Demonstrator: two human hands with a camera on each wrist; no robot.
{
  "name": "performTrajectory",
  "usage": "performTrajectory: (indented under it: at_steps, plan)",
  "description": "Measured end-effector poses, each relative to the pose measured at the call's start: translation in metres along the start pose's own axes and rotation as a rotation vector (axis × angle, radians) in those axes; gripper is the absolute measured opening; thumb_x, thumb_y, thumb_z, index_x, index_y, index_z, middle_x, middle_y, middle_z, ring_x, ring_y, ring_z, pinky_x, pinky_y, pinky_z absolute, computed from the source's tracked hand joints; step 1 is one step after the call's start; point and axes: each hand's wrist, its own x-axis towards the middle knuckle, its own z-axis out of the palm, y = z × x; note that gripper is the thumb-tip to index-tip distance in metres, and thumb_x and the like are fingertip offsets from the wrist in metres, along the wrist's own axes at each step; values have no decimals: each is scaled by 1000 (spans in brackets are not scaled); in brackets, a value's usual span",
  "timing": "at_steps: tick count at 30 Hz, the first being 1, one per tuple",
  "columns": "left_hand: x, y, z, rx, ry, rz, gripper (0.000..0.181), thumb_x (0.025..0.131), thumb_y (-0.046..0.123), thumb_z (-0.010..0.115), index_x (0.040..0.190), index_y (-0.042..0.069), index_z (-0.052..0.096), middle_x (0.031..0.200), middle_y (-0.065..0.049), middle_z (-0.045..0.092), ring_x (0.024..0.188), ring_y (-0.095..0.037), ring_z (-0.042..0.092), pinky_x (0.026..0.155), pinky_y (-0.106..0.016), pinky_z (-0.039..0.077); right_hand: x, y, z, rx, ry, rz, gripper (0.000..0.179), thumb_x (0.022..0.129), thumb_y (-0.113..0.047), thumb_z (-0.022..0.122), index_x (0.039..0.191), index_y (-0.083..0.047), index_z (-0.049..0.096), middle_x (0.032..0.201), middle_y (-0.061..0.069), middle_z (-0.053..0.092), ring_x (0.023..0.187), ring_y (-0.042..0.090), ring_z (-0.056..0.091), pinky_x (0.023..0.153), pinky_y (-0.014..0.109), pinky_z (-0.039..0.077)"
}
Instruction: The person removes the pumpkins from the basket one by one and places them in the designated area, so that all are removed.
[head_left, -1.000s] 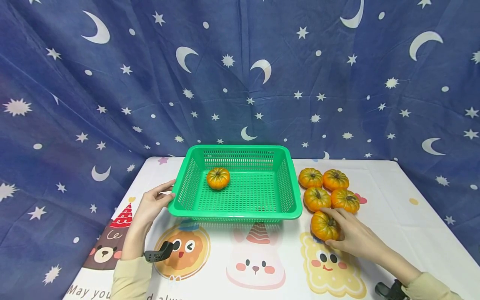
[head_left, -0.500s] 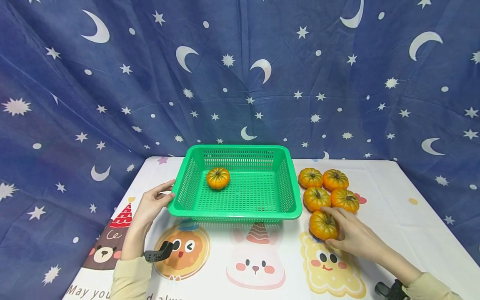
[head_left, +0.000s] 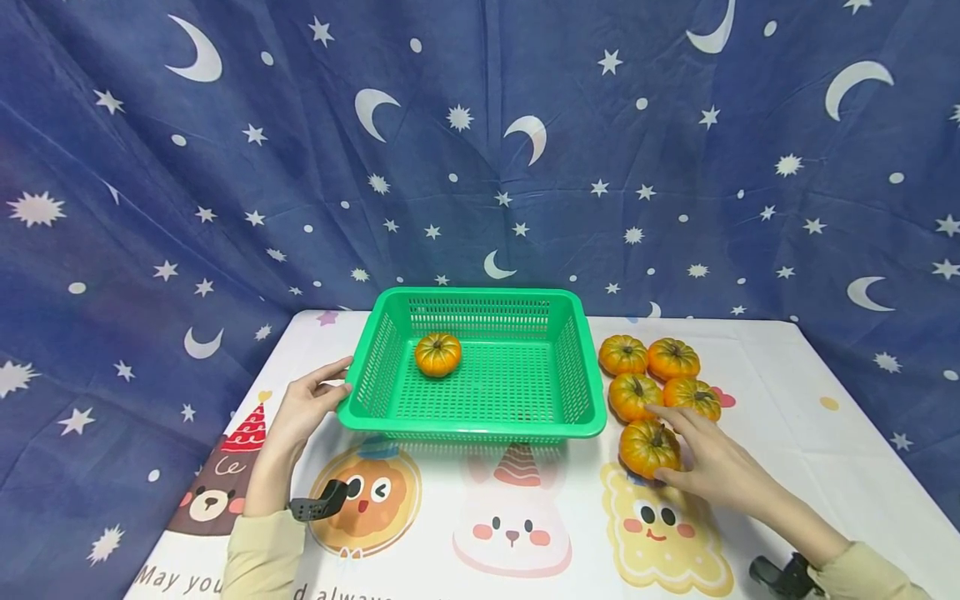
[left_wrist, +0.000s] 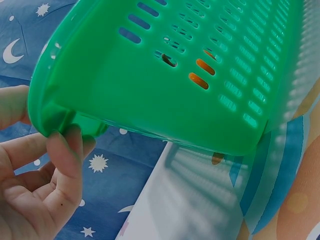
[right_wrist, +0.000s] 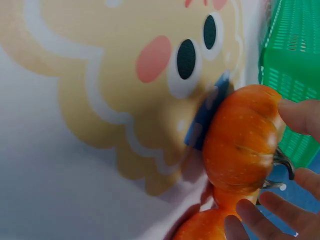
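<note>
A green plastic basket (head_left: 480, 431) stands on the table, with one small orange pumpkin (head_left: 438, 355) inside at its left. My left hand (head_left: 309, 404) pinches the basket's left rim between thumb and fingers; the left wrist view shows this hand (left_wrist: 45, 170) at the rim corner. Right of the basket sits a cluster of several pumpkins. Around the nearest pumpkin (head_left: 647, 448), my right hand (head_left: 712, 462) is spread loosely. In the right wrist view its thumb lies close to that pumpkin (right_wrist: 242, 140), with the fingers apart beyond the stem; contact is hard to tell.
Behind the nearest pumpkin are the other pumpkins: two at the back (head_left: 622, 355), two in the middle (head_left: 633, 397). The white tablecloth (head_left: 780, 400) carries cartoon prints. A blue curtain (head_left: 480, 167) with moons and stars hangs behind the table.
The nearest pumpkin has shifted slightly left. My right hand's fingers have loosened and spread away from it. The left hand stays at the basket rim.
</note>
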Motion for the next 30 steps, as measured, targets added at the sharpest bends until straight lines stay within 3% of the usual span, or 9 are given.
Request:
performTrajectory:
  at_steps: [6, 15, 24, 30]
  plan:
    - [1, -1, 0, 3, 1, 4, 49, 92, 8, 56, 140, 2, 48, 125, -25, 55, 72, 5, 59, 69, -19, 49, 6, -4, -9, 12, -10, 20, 82, 71, -30, 83, 142, -17, 44, 127, 15, 54, 109, 35, 57, 83, 58, 50]
    - [-1, 2, -1, -8, -5, -5, 50, 93, 9, 56, 141, 3, 47, 128, -26, 54, 72, 5, 58, 69, -18, 48, 17, -9, -19, 30, 54, -17, 76, 74, -24, 80, 141, -15, 45, 129, 16, 53, 116, 38, 51, 85, 61, 47]
    - [-1, 1, -1, -3, -4, -8, 49, 92, 9, 56, 141, 3, 47, 127, -26, 54, 73, 5, 58, 69, -18, 48, 34, -17, -30, 71, 69, -23, 59, 83, -19, 72, 136, -9, 49, 134, 21, 51, 121, 45, 47, 92, 67, 40]
    - [-1, 2, -1, 0, -4, -12, 50, 93, 9, 56, 141, 2, 47, 127, -25, 54, 73, 6, 58, 69, -17, 48, 50, -25, -40, 94, 87, -14, 56, 88, -22, 67, 138, -8, 47, 130, 21, 52, 111, 41, 54, 85, 63, 45]
